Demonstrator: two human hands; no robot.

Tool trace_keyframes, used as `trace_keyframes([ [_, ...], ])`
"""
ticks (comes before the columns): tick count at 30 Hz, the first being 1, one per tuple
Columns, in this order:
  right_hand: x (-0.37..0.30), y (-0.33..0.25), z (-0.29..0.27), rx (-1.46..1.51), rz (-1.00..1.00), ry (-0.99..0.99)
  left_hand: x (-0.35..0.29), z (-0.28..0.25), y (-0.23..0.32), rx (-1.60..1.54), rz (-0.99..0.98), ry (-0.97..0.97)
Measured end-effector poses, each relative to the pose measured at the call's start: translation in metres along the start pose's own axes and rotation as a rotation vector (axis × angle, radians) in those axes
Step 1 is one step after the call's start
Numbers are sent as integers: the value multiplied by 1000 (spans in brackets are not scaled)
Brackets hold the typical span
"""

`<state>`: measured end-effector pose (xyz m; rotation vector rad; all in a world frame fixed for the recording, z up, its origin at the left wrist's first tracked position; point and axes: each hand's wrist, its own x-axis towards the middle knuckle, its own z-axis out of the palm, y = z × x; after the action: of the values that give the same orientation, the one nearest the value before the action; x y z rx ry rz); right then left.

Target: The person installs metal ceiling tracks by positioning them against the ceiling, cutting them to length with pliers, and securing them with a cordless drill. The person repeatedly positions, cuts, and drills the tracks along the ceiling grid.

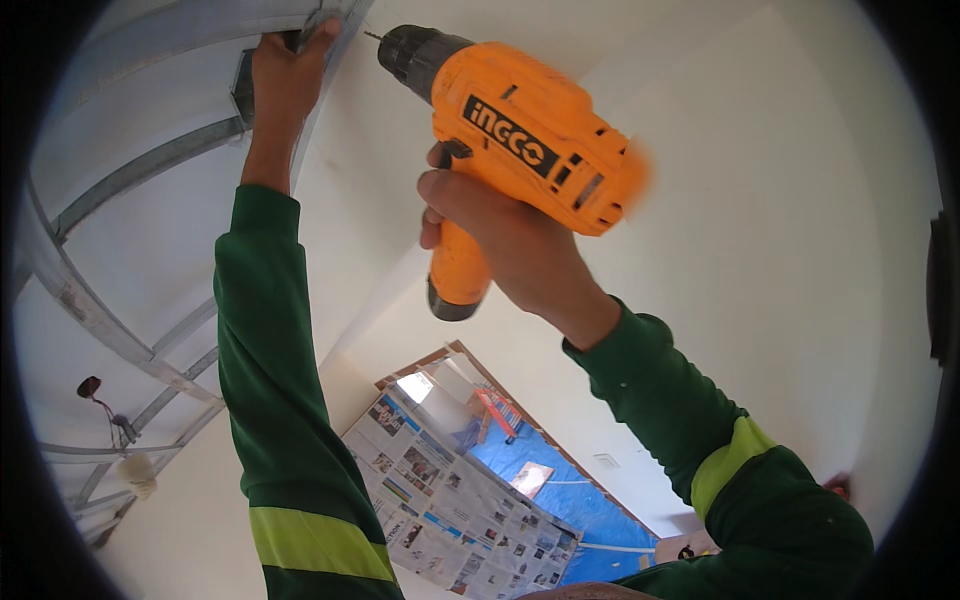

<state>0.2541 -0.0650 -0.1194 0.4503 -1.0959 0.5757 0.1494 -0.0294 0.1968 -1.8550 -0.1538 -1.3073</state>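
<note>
My right hand [515, 240] grips an orange cordless drill [545, 90] by its handle, with the index finger by the black trigger. From its black chuck a thin drill bit [372, 36] points up and left, toward the wall near the metal ceiling frame. My left hand [285, 85] reaches up at the top left, its fingers closed on a grey metal channel [325, 14] along the frame's edge. The bit's tip appears apart from the channel, on the right side of my left hand. Both forearms wear green sleeves with lime bands.
Curved-looking grey metal channels [150, 165] cross the ceiling at left. Wires with a dark fitting [90, 387] hang there. Below, newspaper sheets [450, 490] cover a panel beside a doorway, with a blue sheet [590, 505] beyond. A pale wall [750, 250] stands at right.
</note>
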Motion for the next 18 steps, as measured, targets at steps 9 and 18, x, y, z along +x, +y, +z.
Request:
trace_keyframes([
  [9,57,55,41,419,-63,31,-6,-32,12,86,105,-178],
  [18,74,79,57,542,-22,76,-8,-69,69,898,9,-314],
])
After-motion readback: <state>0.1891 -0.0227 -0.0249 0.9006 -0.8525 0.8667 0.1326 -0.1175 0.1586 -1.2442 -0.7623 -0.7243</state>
